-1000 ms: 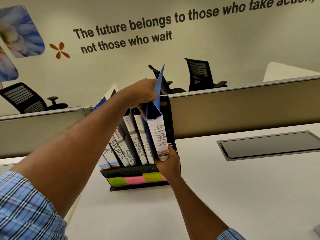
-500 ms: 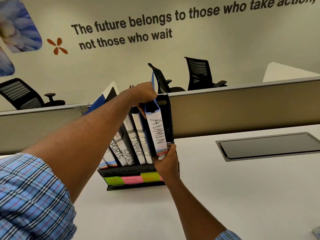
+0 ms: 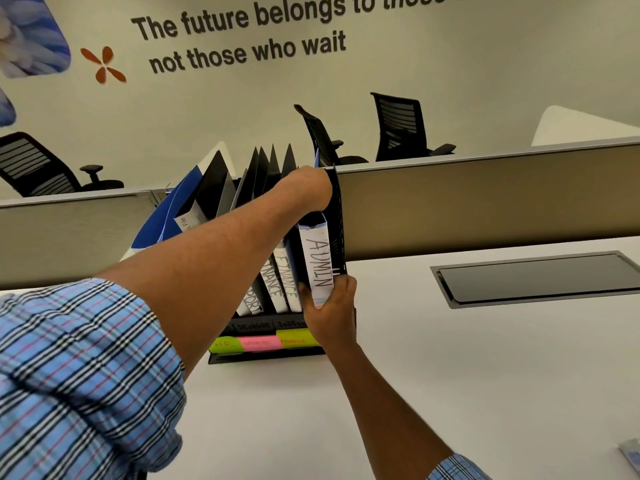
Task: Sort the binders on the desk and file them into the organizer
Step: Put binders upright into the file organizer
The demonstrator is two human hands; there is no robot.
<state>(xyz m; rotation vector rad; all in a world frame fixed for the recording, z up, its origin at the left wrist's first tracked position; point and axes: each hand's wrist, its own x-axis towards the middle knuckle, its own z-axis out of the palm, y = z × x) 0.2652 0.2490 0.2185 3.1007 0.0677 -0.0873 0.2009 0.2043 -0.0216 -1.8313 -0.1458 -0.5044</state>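
A black mesh organizer (image 3: 341, 223) stands on the white desk with coloured sticky labels (image 3: 263, 342) along its front. In its rightmost slot stands a blue binder marked ADMIN (image 3: 318, 261). My left hand (image 3: 306, 188) grips the binder's top edge from above. My right hand (image 3: 334, 311) holds its lower spine end, fingers curled round it. To the left stand two FINANCE binders (image 3: 285, 282) and a SPORTS binder (image 3: 252, 301), partly hidden by my left forearm. More blue and black binders (image 3: 180, 216) lean at the far left.
A grey partition (image 3: 485, 199) runs behind the organizer. A dark cable hatch (image 3: 533, 278) is set into the desk (image 3: 450, 375) at the right. Black office chairs (image 3: 398, 126) stand beyond the partition. A small pale object (image 3: 632, 455) shows at the lower right edge.
The ADMIN binder has sunk lower into the rightmost slot and stands more upright. My left hand has come down with its top; my right hand stays at its lower end.
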